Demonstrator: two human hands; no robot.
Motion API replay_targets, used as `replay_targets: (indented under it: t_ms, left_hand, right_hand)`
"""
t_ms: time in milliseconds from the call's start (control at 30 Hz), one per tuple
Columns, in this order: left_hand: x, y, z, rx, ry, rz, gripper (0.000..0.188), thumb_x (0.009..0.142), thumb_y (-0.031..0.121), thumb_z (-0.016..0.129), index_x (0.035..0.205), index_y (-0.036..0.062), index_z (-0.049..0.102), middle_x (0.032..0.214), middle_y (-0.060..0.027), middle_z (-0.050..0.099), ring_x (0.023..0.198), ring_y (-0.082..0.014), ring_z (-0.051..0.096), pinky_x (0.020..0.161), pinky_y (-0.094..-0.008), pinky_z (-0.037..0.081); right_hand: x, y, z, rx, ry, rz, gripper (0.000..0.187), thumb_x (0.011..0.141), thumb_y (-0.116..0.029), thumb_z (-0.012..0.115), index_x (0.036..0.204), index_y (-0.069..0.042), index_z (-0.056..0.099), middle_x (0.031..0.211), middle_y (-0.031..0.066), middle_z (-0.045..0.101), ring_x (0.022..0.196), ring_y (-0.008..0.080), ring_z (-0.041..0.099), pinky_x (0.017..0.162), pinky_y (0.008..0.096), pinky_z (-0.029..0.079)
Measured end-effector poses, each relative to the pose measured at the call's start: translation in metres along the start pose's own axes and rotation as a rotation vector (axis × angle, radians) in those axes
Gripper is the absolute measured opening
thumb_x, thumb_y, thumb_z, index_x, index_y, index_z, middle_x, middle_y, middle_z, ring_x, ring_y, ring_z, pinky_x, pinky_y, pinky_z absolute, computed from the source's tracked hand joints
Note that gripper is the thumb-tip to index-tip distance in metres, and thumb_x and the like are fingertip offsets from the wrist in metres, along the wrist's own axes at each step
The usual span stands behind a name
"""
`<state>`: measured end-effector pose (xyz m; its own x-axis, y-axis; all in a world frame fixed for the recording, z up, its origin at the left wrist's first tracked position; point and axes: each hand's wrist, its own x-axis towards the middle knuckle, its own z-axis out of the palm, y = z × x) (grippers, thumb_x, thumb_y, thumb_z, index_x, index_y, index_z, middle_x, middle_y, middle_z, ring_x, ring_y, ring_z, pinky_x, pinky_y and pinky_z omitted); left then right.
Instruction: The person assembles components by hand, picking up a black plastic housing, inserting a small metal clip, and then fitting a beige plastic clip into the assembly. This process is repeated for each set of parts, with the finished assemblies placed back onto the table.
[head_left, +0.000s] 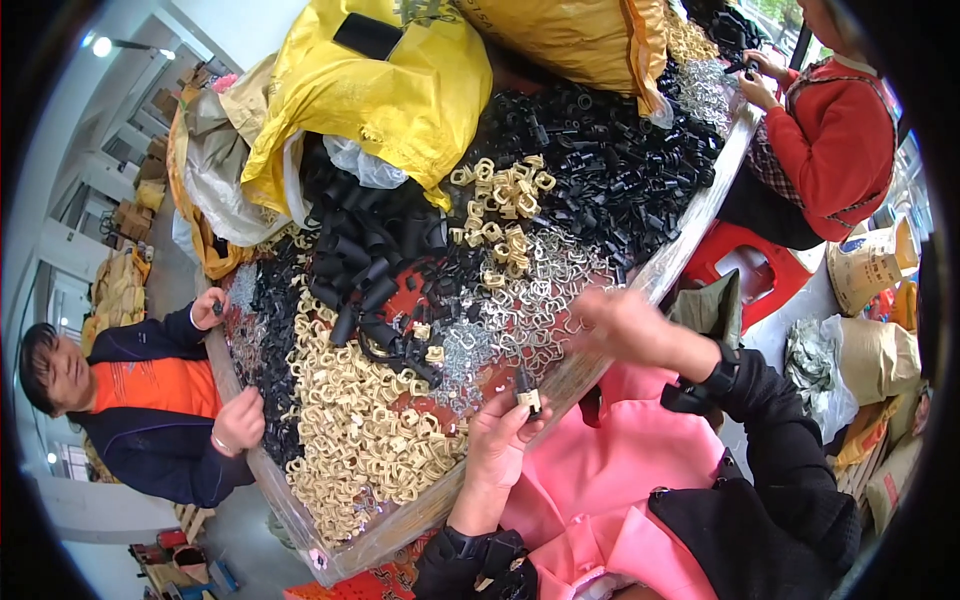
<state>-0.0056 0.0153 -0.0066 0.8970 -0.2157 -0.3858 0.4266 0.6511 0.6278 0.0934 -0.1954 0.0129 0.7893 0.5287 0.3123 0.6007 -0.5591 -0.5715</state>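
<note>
My left hand (497,440) is closed on a small black and cream plastic fitting (528,400), with a dark narrow piece standing up from it. It is held just over the wooden front rim of the table. My right hand (635,328) is beside the heap of bent silver metal hooks (535,300), near the rim; its fingers are smeared by motion, so whether they grip anything does not show. Between the hands and the left side lies a large pile of cream plastic clips (370,430), with small grey metal pins (462,365) next to it.
Black tubes (355,275) and small black parts (600,150) cover the table's far half. Yellow sacks (370,85) stand behind them, one with a phone (368,36) on top. Co-workers sit at the left (150,410) and far right (840,140). A wooden rim (690,230) edges the table.
</note>
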Motion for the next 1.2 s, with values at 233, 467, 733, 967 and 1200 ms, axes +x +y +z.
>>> replay_targets:
  t_ms: [233, 467, 733, 967, 1200]
  left_hand:
    - [0.011, -0.003, 0.004, -0.022, -0.009, 0.026, 0.022, 0.077, 0.007, 0.054, 0.095, -0.0039, 0.052, 0.086, -0.0160, 0.059, 0.074, -0.0208, 0.061, 0.063, -0.0236, 0.052]
    - [0.011, -0.003, 0.001, -0.033, 0.014, 0.051, 0.021, 0.078, 0.007, 0.053, 0.097, -0.0030, 0.052, 0.089, -0.0148, 0.059, 0.075, -0.0184, 0.060, 0.065, -0.0219, 0.051]
    - [0.005, -0.003, 0.003, -0.053, 0.017, 0.068, 0.021, 0.079, 0.007, 0.053, 0.098, -0.0022, 0.052, 0.090, -0.0142, 0.058, 0.076, -0.0180, 0.060, 0.065, -0.0225, 0.050]
    - [0.006, -0.001, 0.003, -0.033, 0.038, 0.070, 0.023, 0.078, 0.009, 0.054, 0.099, -0.0017, 0.052, 0.089, -0.0135, 0.059, 0.074, -0.0181, 0.059, 0.064, -0.0234, 0.051]
    - [0.007, -0.001, 0.009, 0.005, -0.009, 0.053, 0.023, 0.080, 0.009, 0.055, 0.102, 0.0000, 0.052, 0.091, -0.0097, 0.059, 0.078, -0.0152, 0.059, 0.068, -0.0229, 0.049]
  right_hand:
    - [-0.005, 0.085, -0.010, -0.631, 0.074, 0.186, 0.017, 0.071, -0.019, 0.057, 0.073, -0.006, 0.047, 0.070, 0.0090, 0.048, 0.068, 0.0270, 0.053, 0.060, 0.0368, 0.043]
    - [0.000, 0.088, -0.009, -0.614, 0.103, 0.228, 0.013, 0.071, -0.014, 0.055, 0.075, -0.006, 0.046, 0.075, 0.0093, 0.047, 0.073, 0.0263, 0.050, 0.063, 0.0360, 0.041]
    - [-0.003, 0.087, -0.010, -0.608, 0.171, 0.129, 0.011, 0.074, -0.010, 0.053, 0.082, -0.006, 0.048, 0.076, 0.0096, 0.045, 0.073, 0.0264, 0.049, 0.063, 0.0346, 0.040]
    - [0.004, 0.034, -0.014, 0.260, 0.005, 0.312, 0.010, 0.082, -0.010, 0.048, 0.088, -0.004, 0.050, 0.082, 0.0094, 0.052, 0.078, 0.0248, 0.052, 0.067, 0.0340, 0.041]
    - [0.002, -0.029, -0.001, 0.623, -0.241, -0.066, 0.014, 0.082, -0.009, 0.050, 0.095, -0.002, 0.051, 0.081, 0.0093, 0.056, 0.077, 0.0203, 0.055, 0.066, 0.0299, 0.043]
